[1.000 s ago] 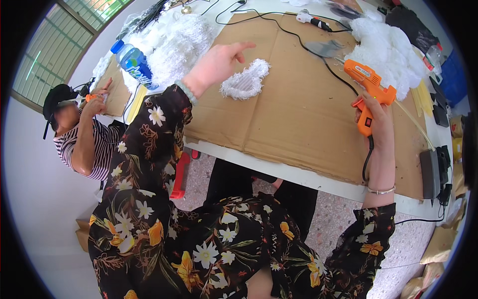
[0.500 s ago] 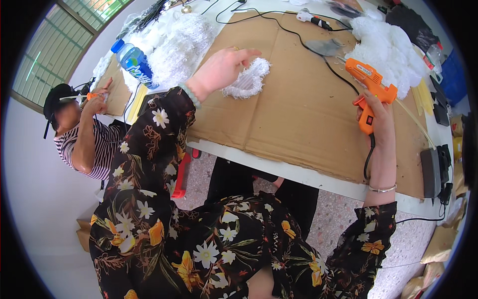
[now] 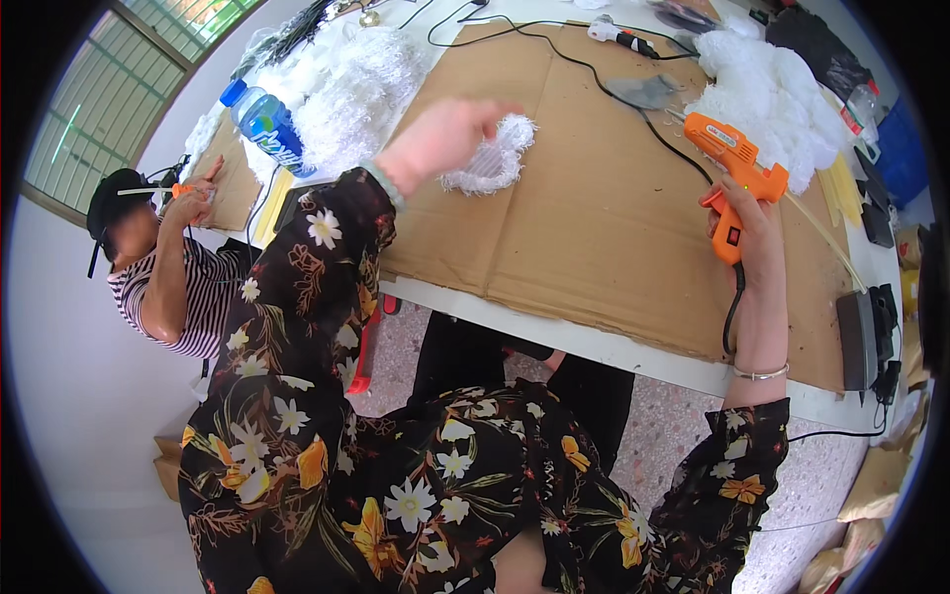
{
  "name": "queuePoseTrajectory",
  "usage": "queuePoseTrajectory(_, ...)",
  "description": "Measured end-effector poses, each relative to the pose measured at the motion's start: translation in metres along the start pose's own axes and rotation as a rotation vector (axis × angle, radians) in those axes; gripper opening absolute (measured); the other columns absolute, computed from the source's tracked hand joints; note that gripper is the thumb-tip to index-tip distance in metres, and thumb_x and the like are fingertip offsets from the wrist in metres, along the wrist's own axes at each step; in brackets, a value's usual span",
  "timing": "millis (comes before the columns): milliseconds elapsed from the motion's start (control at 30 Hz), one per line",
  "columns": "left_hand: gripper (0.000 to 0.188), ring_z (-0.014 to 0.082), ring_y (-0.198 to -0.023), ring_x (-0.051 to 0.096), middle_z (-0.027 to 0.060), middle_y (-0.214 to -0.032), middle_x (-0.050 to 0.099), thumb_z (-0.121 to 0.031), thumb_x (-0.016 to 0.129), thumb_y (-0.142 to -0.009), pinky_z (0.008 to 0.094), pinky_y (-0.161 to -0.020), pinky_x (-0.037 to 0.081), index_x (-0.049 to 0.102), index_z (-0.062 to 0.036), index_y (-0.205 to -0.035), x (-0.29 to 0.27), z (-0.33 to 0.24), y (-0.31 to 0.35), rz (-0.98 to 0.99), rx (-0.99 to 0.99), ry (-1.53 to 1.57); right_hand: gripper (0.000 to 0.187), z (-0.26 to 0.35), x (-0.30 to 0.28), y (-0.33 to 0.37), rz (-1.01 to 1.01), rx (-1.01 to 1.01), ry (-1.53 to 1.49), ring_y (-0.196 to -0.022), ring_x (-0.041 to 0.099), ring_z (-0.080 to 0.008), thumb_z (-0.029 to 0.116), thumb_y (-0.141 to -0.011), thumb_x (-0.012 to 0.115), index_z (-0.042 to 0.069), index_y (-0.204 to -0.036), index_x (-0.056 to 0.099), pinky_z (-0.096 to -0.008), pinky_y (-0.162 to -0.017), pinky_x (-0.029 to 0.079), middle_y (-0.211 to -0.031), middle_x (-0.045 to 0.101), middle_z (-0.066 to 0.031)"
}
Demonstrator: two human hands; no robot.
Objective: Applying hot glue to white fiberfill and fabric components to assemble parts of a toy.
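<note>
My right hand (image 3: 749, 220) is wrapped around the handle of an orange hot glue gun (image 3: 728, 147), held over the right side of the cardboard, nozzle toward the upper left. A long pale glue stick (image 3: 824, 238) sticks out of its back. On the brown cardboard sheet (image 3: 604, 228) lies a small piece with white fringed edges and a pale striped middle (image 3: 492, 170). Directly above and left of that piece is my left hand (image 3: 441, 137), blurred by motion. Its index finger points right, while the other fingers are smeared, so any grip is hidden.
White fluffy fringe heaps (image 3: 361, 94) and a blue-labelled bottle (image 3: 265, 127) stand on the left; another white heap (image 3: 762, 94) is at right. A black cable crosses the cardboard. A second glue gun (image 3: 621, 38) lies at the back. A co-worker in stripes (image 3: 188, 287) sits left.
My left hand has shifted slightly and is now blurred, still over the fringed piece. The glue gun in my right hand has barely moved.
</note>
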State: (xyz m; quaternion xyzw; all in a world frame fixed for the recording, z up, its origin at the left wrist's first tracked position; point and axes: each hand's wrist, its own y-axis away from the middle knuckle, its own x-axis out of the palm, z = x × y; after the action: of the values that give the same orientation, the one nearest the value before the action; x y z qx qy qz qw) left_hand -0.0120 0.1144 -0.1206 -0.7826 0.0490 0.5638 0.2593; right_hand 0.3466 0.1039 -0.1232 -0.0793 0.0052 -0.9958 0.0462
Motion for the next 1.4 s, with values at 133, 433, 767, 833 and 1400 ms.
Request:
queuePoseTrajectory(133, 0.047, 0.0287, -0.078, 0.061, 0.0103, -0.079, 0.062, 0.003, 0.045, -0.077, 0.0377, -0.071, 0.049, 0.061, -0.0146, -0.117, 0.000, 0.003, -0.005, 0.044, 0.035, 0.033, 0.020, 0.000, -0.004, -0.003, 0.026, -0.003, 0.038, -0.059, 0.051, -0.0065, 0.023, -0.088, 0.058, 0.003, -0.090, 0.058, -0.0207, -0.051, 0.040, -0.072, 0.058, -0.0029)
queuePoseTrajectory(433, 0.050, 0.0260, -0.077, 0.060, 0.0071, -0.080, 0.062, 0.006, 0.040, -0.078, 0.0334, -0.073, 0.048, 0.060, -0.0141, -0.120, 0.007, -0.003, -0.021, 0.141, -0.079, -0.046, 0.021, 0.004, -0.002, -0.002, 0.002, -0.021, 0.012, -0.058, 0.049, -0.0051, 0.024, -0.087, 0.060, 0.004, -0.085, 0.060, -0.0204, -0.050, 0.038, -0.069, 0.056, -0.0007)
queuePoseTrajectory(767, 0.050, 0.0235, -0.080, 0.060, 0.0074, -0.084, 0.064, 0.006, 0.040, -0.079, 0.0304, -0.074, 0.047, 0.060, -0.0145, -0.120, 0.009, -0.001, -0.045, -0.025, -0.072, 0.151, 0.020, 0.010, -0.002, -0.001, -0.005, -0.027, 0.028, -0.058, 0.048, -0.0049, 0.023, -0.087, 0.059, 0.004, -0.086, 0.059, -0.0198, -0.050, 0.038, -0.070, 0.058, -0.0010)
queuePoseTrajectory(833, 0.051, 0.0231, -0.082, 0.060, 0.0074, -0.085, 0.065, 0.006, 0.039, -0.080, 0.0306, -0.077, 0.046, 0.059, -0.0145, -0.121, 0.012, 0.001, -0.045, 0.118, -0.073, 0.093, 0.020, 0.013, 0.000, -0.001, -0.011, -0.026, 0.019, -0.058, 0.048, -0.0050, 0.023, -0.087, 0.059, 0.003, -0.087, 0.059, -0.0201, -0.050, 0.038, -0.070, 0.058, -0.0012)
queuePoseTrajectory(1400, 0.044, 0.0239, -0.082, 0.062, 0.0077, -0.088, 0.067, 0.002, 0.044, -0.083, 0.0322, -0.076, 0.048, 0.059, -0.0151, -0.121, 0.014, 0.002, -0.064, 0.089, -0.077, 0.183, 0.019, 0.004, -0.006, -0.002, -0.031, 0.004, 0.037, -0.059, 0.053, -0.0077, 0.022, -0.089, 0.058, 0.004, -0.092, 0.057, -0.0207, -0.051, 0.043, -0.075, 0.060, -0.0046)
